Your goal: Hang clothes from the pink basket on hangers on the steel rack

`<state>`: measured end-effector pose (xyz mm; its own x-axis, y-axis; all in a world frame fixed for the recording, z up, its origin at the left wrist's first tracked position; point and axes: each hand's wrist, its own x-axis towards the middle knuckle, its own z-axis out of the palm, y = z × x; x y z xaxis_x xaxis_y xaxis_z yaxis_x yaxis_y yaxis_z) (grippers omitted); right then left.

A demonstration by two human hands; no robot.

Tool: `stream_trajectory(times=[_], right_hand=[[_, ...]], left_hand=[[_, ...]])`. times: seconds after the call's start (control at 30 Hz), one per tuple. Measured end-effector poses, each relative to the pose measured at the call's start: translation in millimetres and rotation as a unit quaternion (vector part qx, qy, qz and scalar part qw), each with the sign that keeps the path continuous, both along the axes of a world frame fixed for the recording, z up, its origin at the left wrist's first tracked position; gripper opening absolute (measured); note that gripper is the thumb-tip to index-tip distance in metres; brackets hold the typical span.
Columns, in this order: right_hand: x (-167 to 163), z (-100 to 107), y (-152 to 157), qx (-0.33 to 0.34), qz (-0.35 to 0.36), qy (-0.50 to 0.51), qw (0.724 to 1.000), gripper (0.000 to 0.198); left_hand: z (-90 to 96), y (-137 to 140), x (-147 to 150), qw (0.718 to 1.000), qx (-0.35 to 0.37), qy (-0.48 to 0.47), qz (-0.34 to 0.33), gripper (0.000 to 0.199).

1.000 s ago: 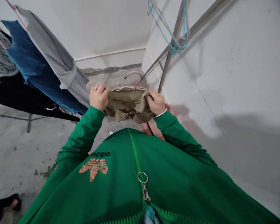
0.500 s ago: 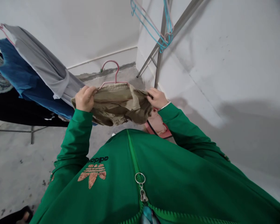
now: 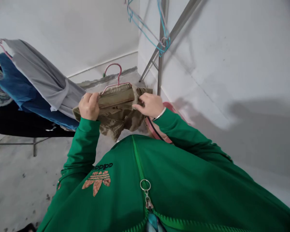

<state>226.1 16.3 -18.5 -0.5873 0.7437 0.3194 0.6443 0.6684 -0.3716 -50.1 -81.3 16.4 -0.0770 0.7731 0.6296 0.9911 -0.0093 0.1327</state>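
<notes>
A khaki garment (image 3: pixel 116 111) hangs in front of me on a pink hanger (image 3: pixel 120 72), its hook pointing up and curling left. My left hand (image 3: pixel 89 106) is closed round the garment's left upper corner, at the hanger's left end. With thumb and fingers, my right hand (image 3: pixel 151 104) pinches the garment's upper edge on the right side. Part of the cloth sticks out behind those fingers. The hanger's right end is hidden by the cloth. The garment's lower part falls in loose folds; whether it is trousers or a shirt I cannot tell.
To the left hang a grey garment (image 3: pixel 38 74), a blue one (image 3: pixel 16 87) and a black one (image 3: pixel 19 120). Light blue hangers (image 3: pixel 164 45) hang by a metal rack leg (image 3: pixel 160 74) at the upper right. A pink basin (image 3: pixel 168 138) sits below my right forearm.
My right hand has moved left along the garment's upper edge and now pinches it nearer the middle. My left hand keeps its grip. The view has shifted slightly.
</notes>
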Motion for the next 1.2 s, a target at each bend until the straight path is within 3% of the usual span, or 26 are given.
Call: stream_trajectory(times=[0.1,0.17,0.33,0.43,0.53,0.6,0.7,0.8,0.9,1.0,1.1,1.2], right_hand=[[-17.9,4.8,-11.2,0.013,-0.045,-0.074,0.996,0.028],[-15.7,6.5,-15.8,0.015,-0.025,-0.095,0.995,0.027],[7.7,16.4,-12.0,-0.078,0.171,-0.15,0.971,0.031],[9.7,33.1,5.4,-0.078,0.167,0.017,0.983,0.039],[-3.7,54.1,20.2,-0.061,0.18,0.214,0.958,0.06],[-17.6,62.5,22.1,-0.125,0.213,0.267,0.932,0.06],[-35.9,61.2,15.5,-0.289,0.243,0.318,0.87,0.057],[-44.2,53.6,9.0,-0.38,0.224,0.399,0.804,0.058],[-45.8,51.8,9.1,-0.369,0.176,0.457,0.79,0.058],[-46.5,53.2,11.7,-0.335,0.148,0.485,0.794,0.057],[-47.3,52.4,12.1,-0.312,0.154,0.506,0.789,0.057],[-47.0,51.8,10.0,-0.304,0.158,0.521,0.782,0.056]], left_hand=[[-5.4,3.3,1.6,0.999,0.021,0.006,0.024,0.035],[-10.6,3.7,-0.8,0.999,0.036,0.008,0.04,0.034],[-22.3,2.3,-3.2,0.998,0.03,0.05,0.006,0.033],[-24.2,3.0,1.5,0.996,0.024,0.075,-0.043,0.032],[-23.2,6.1,7.0,0.991,-0.01,0.097,-0.093,0.033],[-22.6,8.8,9.8,0.986,-0.043,0.109,-0.118,0.033],[-23.3,9.3,12.0,0.984,-0.066,0.093,-0.137,0.032],[-29.4,1.5,12.6,0.998,-0.032,0.026,-0.051,0.031],[-43.3,-10.6,13.8,0.996,0.004,-0.044,0.072,0.035],[-58.8,-19.3,16.0,0.989,0.005,-0.105,0.106,0.024],[-65.1,-24.2,17.9,0.98,0.015,-0.183,0.071,0.014],[-62.8,-28.8,19.4,0.955,0.029,-0.296,-0.023,0.015]])
